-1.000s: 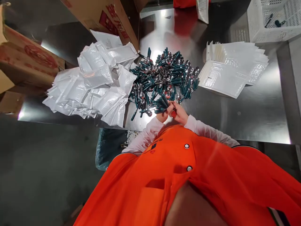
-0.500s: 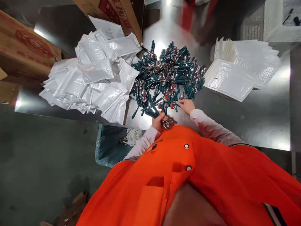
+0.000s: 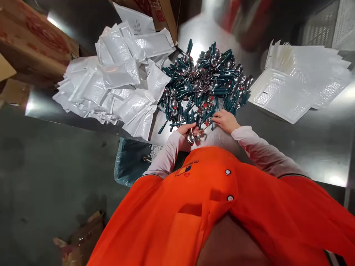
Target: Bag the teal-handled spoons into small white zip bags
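Note:
A heap of spoons (image 3: 199,79) with dark green handles and shiny bowls, some bearing red spots, lies on the metal table before me. At the heap's near edge my left hand (image 3: 188,129) is closed around a bunch of spoons (image 3: 191,138), their bowls pointing toward my body. Just to its right, my right hand (image 3: 225,120) pinches a spoon by its green handle, the bowl (image 3: 199,136) slanting toward the left hand. Fingers partly cover the handles, so how many spoons the left hand holds cannot be made out.
White padded envelopes (image 3: 111,85) are piled left of the spoons. A stack of flat white envelopes (image 3: 291,88) lies on the right. Cardboard boxes (image 3: 36,44) stand at the far left. Under the table's front edge is a bin with a blue-green liner (image 3: 126,162).
My right hand has come away from the heap with a spoon and moved closer to my left hand. The left hand's bunch has turned, handles now away from me. The view has shifted slightly.

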Demonstrator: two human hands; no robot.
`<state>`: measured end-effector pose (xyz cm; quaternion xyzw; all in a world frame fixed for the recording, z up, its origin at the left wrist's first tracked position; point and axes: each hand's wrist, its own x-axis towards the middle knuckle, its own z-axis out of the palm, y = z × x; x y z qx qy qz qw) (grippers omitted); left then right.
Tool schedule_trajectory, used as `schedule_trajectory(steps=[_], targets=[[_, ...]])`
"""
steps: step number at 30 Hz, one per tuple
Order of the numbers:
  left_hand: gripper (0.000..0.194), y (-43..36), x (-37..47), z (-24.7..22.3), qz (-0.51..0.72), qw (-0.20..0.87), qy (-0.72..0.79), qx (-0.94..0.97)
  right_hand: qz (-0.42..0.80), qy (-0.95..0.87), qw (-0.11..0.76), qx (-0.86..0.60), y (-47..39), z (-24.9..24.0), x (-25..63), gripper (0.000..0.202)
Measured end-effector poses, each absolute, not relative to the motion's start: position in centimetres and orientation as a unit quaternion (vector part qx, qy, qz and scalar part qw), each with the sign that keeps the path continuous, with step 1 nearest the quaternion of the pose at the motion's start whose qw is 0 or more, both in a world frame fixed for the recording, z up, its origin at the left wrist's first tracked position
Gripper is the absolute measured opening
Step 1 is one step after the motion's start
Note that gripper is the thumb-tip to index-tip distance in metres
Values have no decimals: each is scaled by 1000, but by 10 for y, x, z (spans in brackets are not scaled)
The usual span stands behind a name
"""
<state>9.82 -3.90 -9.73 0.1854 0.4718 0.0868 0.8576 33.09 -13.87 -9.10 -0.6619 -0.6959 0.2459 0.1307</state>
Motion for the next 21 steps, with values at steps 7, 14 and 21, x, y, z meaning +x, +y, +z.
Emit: schedule_trajectory(steps=[7, 14, 21], targets=[[22, -47, 106, -101, 46, 888, 422, 178, 267, -702, 222, -622, -81, -94, 304, 36], [37, -49, 60, -94, 95, 878, 450, 136, 222, -794, 49, -563, -43, -121, 278, 21], [44, -49, 63, -87, 120, 862, 438, 225, 184, -798, 155, -552, -29, -103, 302, 26]])
